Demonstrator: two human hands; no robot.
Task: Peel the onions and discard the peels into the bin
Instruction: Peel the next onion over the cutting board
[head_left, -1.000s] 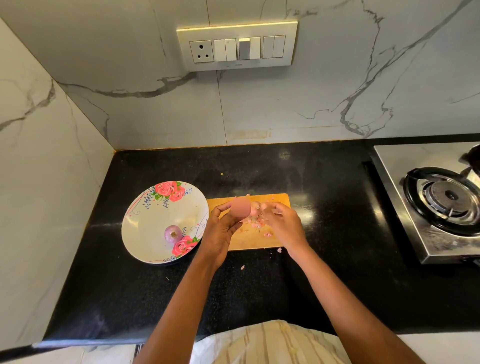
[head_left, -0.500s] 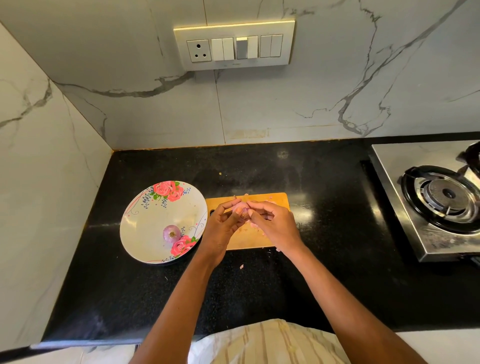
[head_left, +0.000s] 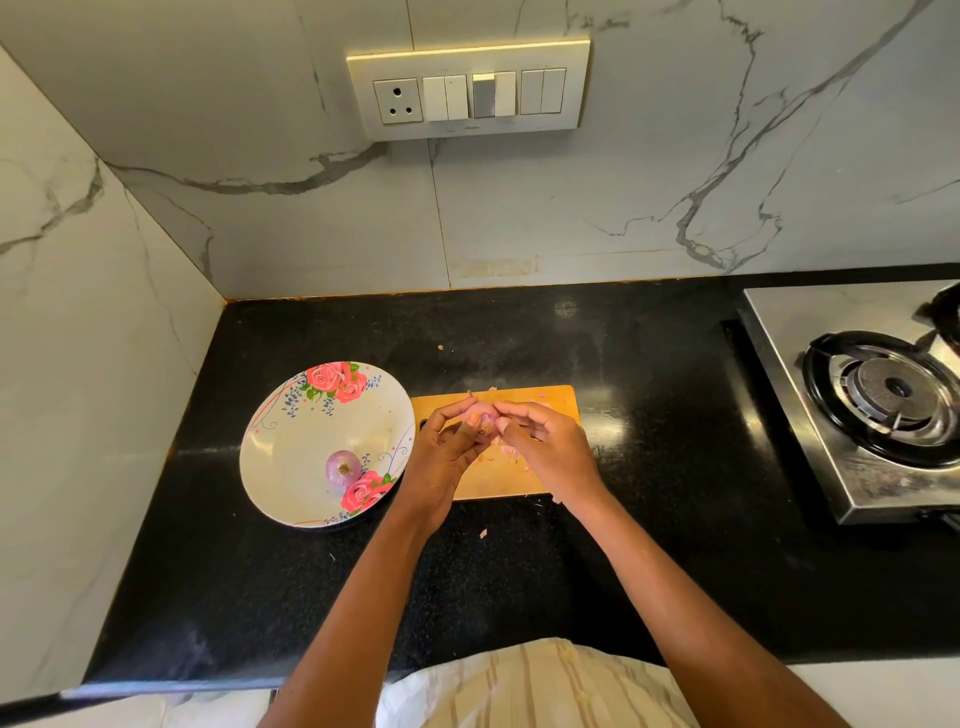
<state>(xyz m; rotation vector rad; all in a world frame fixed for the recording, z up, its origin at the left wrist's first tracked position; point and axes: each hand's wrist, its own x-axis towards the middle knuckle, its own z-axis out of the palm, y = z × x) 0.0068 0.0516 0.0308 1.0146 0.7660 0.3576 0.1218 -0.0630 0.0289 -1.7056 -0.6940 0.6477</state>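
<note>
An onion (head_left: 477, 414), judged light, firm and slippery under papery, tearable skin, is being gripped over the board (head_left: 540, 402) by the left hand (head_left: 445, 457) while its skin is being pinched by the right hand (head_left: 545, 447).

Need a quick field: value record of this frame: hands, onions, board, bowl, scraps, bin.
left hand: holds the pink onion above the board
right hand: fingertips picking at that onion
wooden cutting board: on the black countertop, pink peel scraps on it
white floral bowl: left of the board, holds one purple onion
bin: not in view
</note>
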